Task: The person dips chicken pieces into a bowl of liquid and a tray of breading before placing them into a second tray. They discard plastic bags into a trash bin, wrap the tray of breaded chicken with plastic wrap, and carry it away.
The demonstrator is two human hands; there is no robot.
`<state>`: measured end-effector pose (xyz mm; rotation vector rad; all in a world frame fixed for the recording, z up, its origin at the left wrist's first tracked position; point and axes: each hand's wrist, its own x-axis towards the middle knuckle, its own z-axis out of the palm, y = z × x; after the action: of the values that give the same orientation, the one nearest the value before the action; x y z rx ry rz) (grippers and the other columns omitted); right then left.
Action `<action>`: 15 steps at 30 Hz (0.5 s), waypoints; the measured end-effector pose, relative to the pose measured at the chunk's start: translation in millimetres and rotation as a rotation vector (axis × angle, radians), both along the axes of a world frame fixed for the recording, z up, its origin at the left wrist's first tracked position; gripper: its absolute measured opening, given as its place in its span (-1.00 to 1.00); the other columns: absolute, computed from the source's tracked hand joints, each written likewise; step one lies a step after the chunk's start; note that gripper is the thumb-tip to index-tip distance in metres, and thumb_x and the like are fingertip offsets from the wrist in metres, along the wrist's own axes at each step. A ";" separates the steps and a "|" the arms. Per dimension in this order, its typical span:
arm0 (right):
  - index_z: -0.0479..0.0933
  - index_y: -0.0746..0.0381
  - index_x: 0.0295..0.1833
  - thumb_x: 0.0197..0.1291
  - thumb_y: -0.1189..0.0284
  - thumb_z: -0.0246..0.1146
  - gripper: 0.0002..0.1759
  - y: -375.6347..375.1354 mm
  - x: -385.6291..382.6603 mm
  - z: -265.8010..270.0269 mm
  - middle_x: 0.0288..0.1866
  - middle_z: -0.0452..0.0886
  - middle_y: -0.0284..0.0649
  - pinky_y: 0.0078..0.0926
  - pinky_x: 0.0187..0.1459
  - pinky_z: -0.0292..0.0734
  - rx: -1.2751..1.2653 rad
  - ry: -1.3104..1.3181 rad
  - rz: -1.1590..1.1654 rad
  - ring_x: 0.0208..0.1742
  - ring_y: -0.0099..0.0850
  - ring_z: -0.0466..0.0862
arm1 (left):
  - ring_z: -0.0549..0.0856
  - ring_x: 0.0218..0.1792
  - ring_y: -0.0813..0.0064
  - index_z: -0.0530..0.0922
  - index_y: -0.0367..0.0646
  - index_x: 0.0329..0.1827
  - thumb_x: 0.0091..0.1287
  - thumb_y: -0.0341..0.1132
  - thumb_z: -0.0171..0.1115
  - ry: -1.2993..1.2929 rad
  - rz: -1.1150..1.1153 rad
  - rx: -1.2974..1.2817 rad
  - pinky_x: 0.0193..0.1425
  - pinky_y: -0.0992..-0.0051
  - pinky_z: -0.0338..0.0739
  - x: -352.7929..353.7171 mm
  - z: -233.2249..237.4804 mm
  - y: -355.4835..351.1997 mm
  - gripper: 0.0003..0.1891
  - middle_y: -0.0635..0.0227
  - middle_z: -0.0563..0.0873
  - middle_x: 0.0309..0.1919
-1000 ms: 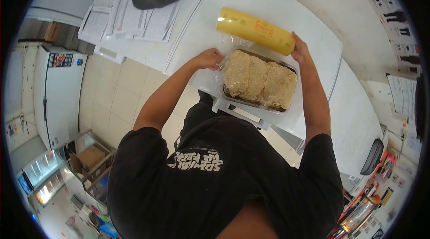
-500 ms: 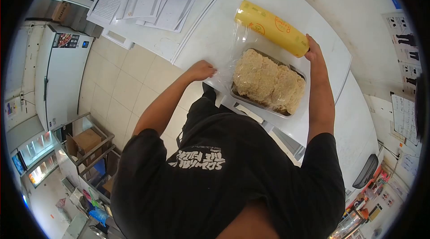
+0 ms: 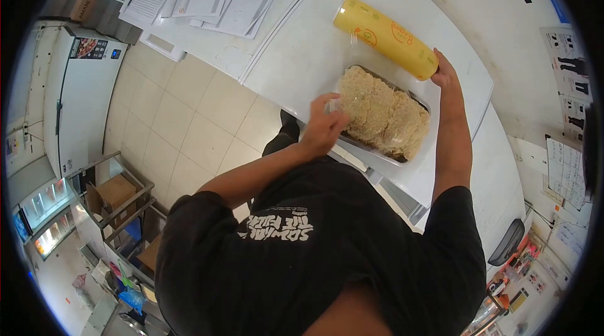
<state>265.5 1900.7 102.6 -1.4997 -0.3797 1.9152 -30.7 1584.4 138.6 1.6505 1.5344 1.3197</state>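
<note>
Film (image 3: 335,104) runs from roll (image 3: 385,37) to tray (image 3: 376,149). Our right hand (image 3: 444,75) grips the roll's end; our left hand (image 3: 323,127) pinches the film.

The left hand (image 3: 324,125) sits knuckles-up with its fingers curled into a pinch, the bare forearm bent at the elbow and angled inward. The right hand (image 3: 445,75) is cupped, fingers closed, at the end of an arm stretched almost straight forward.
</note>
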 end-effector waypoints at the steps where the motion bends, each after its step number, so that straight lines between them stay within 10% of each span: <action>1: 0.41 0.37 -0.01 0.43 0.24 -0.08 -0.63 -2.9 -0.5 2.0 -0.10 0.60 -0.13 -0.37 0.03 0.59 0.020 -0.004 0.017 -0.07 -0.35 0.63 | 0.39 0.15 -0.07 0.41 -0.26 -0.49 0.26 -0.39 0.18 -0.032 -0.088 -0.003 0.24 0.10 0.26 6.1 -3.4 -0.2 -0.80 -0.08 0.35 0.18; 8: 0.39 0.37 0.13 0.39 0.21 0.03 -0.56 -44.8 -16.6 28.4 -0.03 0.57 -0.17 -0.37 -0.02 0.54 0.235 -0.043 0.200 -0.03 -0.36 0.60 | 0.02 0.43 -0.18 0.37 -0.23 -0.22 0.24 -0.37 0.21 0.177 -0.330 0.030 0.44 0.09 0.01 16.1 -36.8 -10.9 -0.80 -0.12 0.21 0.34; 10: 0.40 0.37 0.11 0.36 0.23 0.08 -0.57 -35.6 -8.3 -14.5 -0.03 0.57 -0.17 -0.37 -0.03 0.54 0.295 0.014 0.069 -0.04 -0.34 0.60 | 0.10 0.40 -0.19 0.35 -0.22 -0.22 0.19 -0.37 0.27 0.142 -0.739 0.161 0.43 0.10 0.01 10.0 -42.8 -3.5 -0.75 -0.12 0.22 0.33; 15: 0.42 0.37 0.05 0.30 0.32 0.15 -0.65 -31.2 -10.8 -15.8 -0.09 0.55 -0.19 -0.32 -0.06 0.55 0.405 0.044 -0.246 -0.08 -0.31 0.60 | 0.19 0.30 -0.12 0.20 -0.27 0.30 0.07 -0.05 0.41 0.002 0.517 0.120 0.37 0.09 0.08 -11.3 -37.4 122.2 -0.18 -0.18 0.20 0.28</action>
<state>254.8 1869.5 86.8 -1.1760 -0.5030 1.5638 -42.1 1706.6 101.3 1.3652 2.0035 1.6952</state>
